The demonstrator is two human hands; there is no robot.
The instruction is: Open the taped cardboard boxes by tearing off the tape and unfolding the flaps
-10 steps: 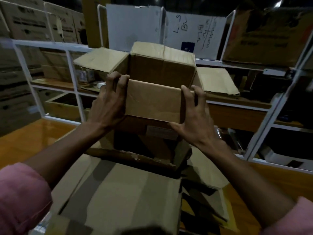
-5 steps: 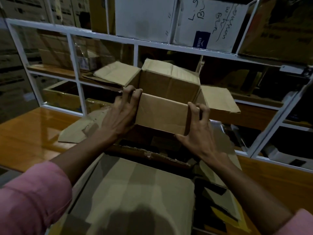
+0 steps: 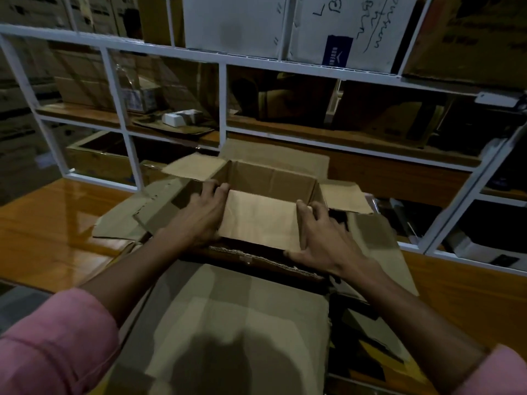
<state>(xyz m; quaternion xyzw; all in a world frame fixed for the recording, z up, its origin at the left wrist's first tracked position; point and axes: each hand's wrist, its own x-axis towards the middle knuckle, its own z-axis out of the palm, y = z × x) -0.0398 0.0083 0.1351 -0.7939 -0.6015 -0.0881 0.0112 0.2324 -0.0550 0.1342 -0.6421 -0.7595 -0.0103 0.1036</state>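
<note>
A small brown cardboard box [image 3: 271, 181] stands open in front of me, all its flaps unfolded; its near flap [image 3: 256, 220] hangs toward me. My left hand [image 3: 196, 215] grips the box's left near corner, and my right hand [image 3: 319, 235] grips its right near corner. The box sits low among the spread flaps of a larger opened carton [image 3: 233, 323] whose wide flap lies flat under my arms. I see no tape on the small box.
A white metal shelf frame [image 3: 222, 109] with wooden boards stands just behind the box, loaded with cartons and a small white item [image 3: 176, 118]. Glossy wooden surface [image 3: 42, 223] stretches to the left and right. Flattened cardboard [image 3: 122, 223] lies at the left.
Both hands have lowered the small box from chest height down among the larger carton's flaps. My view has tilted downward with it.
</note>
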